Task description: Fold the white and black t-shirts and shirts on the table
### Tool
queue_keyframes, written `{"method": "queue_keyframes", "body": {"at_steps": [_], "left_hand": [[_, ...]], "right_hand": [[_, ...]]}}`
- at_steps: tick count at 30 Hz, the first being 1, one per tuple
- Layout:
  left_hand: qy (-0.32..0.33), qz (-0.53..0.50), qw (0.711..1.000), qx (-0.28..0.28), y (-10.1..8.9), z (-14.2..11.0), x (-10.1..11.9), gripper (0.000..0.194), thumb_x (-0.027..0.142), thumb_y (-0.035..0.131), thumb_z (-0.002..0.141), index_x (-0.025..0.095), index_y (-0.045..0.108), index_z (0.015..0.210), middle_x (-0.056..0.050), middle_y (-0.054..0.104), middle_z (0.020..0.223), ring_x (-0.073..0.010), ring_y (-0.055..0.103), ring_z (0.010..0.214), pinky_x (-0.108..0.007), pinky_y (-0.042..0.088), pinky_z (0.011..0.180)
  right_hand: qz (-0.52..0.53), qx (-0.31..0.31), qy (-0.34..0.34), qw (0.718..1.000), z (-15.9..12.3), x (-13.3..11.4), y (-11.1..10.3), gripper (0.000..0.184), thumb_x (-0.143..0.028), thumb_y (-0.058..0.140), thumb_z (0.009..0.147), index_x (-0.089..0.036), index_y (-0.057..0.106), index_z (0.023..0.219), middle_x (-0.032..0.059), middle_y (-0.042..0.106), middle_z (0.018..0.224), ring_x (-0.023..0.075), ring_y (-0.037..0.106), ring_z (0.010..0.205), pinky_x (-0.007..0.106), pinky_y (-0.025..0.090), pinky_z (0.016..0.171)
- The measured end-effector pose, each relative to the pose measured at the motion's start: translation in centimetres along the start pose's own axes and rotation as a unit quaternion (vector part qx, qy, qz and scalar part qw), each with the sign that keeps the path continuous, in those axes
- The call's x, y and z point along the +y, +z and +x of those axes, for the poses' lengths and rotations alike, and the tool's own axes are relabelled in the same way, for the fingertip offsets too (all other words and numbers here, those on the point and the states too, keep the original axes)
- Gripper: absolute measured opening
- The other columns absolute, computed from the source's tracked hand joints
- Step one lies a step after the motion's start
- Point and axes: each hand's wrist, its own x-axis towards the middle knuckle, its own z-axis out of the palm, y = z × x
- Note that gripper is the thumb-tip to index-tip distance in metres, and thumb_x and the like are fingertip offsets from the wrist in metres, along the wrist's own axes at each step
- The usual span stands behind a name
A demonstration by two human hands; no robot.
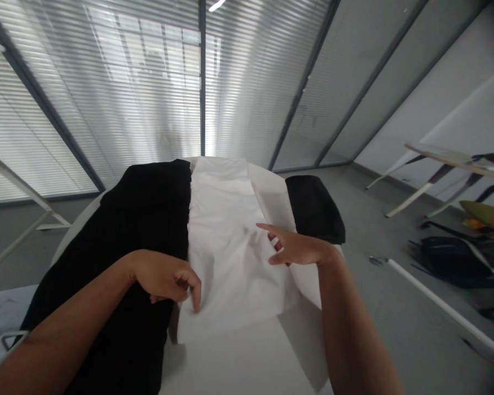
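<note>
A long white cloth (226, 219) lies over a white covered table (230, 362), with wrinkles near its middle and right side. My left hand (173, 277) is at the cloth's lower left edge. Its index finger points down and touches the fabric, while the other fingers bend under the palm. Over the right part of the cloth is my right hand (296, 247), index finger stretched out to the left and thumb apart from it. Nothing shows as held in either hand. Black cloth (148, 208) lies along the left of the white one, partly behind my left forearm.
A folded black cloth (315, 208) lies on the table's right side. On the floor at right are a white pole (440, 304) and a dark bag (456, 260). Another table (453, 156) stands farther right. A glass wall with blinds (156, 82) rises behind.
</note>
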Motion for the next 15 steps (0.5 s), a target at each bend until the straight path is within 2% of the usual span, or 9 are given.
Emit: {"method": "queue_keyframes", "body": {"at_steps": [2,5,9,11,15], "left_hand": [[-0.004,0.007,1.000,-0.008,0.0,-0.2,0.3,0.037,0.016,0.044,0.083,0.020,0.067,0.111,0.005,0.043,0.048,-0.0095,0.043,0.039,-0.017,0.032,0.040],[-0.008,0.014,1.000,-0.022,0.1,-0.3,0.4,0.037,0.018,0.045,0.083,0.021,0.067,0.112,0.005,0.043,0.051,-0.0094,0.043,0.040,-0.018,0.033,0.040],[-0.008,0.007,1.000,-0.029,0.0,0.0,0.1,0.037,0.016,0.045,0.081,0.021,0.068,0.110,0.005,0.042,0.049,-0.0098,0.043,0.039,-0.018,0.033,0.040],[-0.009,-0.004,1.000,-0.029,-0.1,0.2,-0.3,0.038,0.014,0.044,0.080,0.020,0.068,0.109,0.006,0.043,0.046,-0.0102,0.043,0.038,-0.017,0.032,0.039],[-0.011,-0.024,0.999,-0.025,-0.3,0.5,-0.9,0.040,0.011,0.043,0.078,0.019,0.067,0.108,0.006,0.044,0.042,-0.0110,0.043,0.036,-0.017,0.032,0.037]], "right_hand": [[0.000,-0.033,0.035,0.999,-0.4,-0.2,-0.1,0.098,-0.022,0.072,0.073,-0.031,0.015,0.153,0.0075,0.060,0.105,0.0124,0.063,0.065,0.023,0.053,0.054],[0.030,-0.063,0.085,0.994,-1.0,-0.4,-0.2,0.100,-0.021,0.070,0.075,-0.031,0.008,0.153,0.0040,0.063,0.091,0.0158,0.064,0.061,0.026,0.053,0.049],[0.012,-0.051,0.115,0.992,-1.3,-0.4,-0.3,0.094,-0.030,0.063,0.084,-0.022,0.002,0.154,-0.0010,0.061,0.063,0.0167,0.061,0.050,0.025,0.050,0.045],[0.008,-0.021,0.097,0.995,-0.9,-0.2,-0.3,0.085,-0.032,0.057,0.087,-0.021,0.005,0.154,0.0004,0.062,0.064,0.0167,0.062,0.054,0.024,0.050,0.048],[-0.008,0.038,0.075,0.996,0.1,0.0,-0.4,0.078,-0.019,0.052,0.084,-0.021,0.016,0.153,0.0059,0.065,0.088,0.0150,0.063,0.065,0.023,0.050,0.052]]}}
